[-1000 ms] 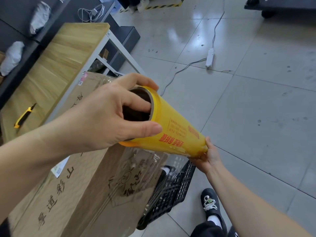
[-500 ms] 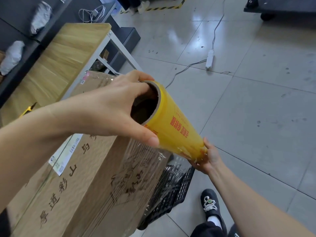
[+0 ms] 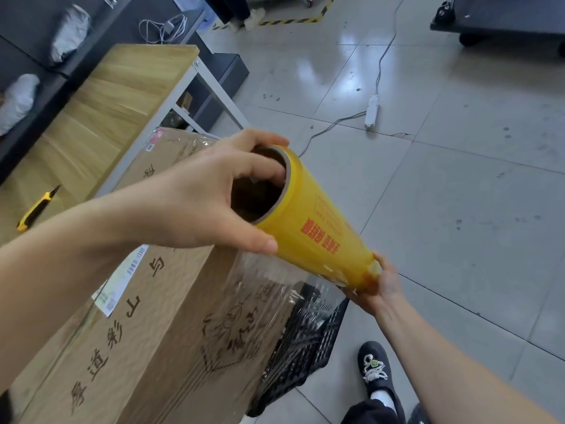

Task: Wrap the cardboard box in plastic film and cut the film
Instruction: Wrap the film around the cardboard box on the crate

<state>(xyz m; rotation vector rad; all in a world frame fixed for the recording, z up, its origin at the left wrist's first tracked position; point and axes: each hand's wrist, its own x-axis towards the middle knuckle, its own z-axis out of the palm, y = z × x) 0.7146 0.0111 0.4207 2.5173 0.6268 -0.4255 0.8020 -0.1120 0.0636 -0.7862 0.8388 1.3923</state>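
A large brown cardboard box [image 3: 146,347] with dark printed characters stands on a black plastic crate [image 3: 308,341]. Clear film [image 3: 272,289] runs from a yellow roll of plastic film [image 3: 318,237] down onto the box's near side face. My left hand [image 3: 208,197] grips the roll's upper open end, fingers hooked into the cardboard core. My right hand [image 3: 382,286] holds the roll's lower end. The roll slants down to the right, just above the box's upper right edge.
A yellow-and-black utility knife [image 3: 36,206] lies on the wooden table [image 3: 107,96] left of the box. A white power strip [image 3: 371,113] with its cable lies on the tiled floor. My black shoe [image 3: 374,368] stands beside the crate. A dark wheeled cart [image 3: 501,16] is at the far right.
The roll has turned in my hands and shifted slightly, and more film is drawn out over the box's side face. My left fingers have moved deeper into the core.
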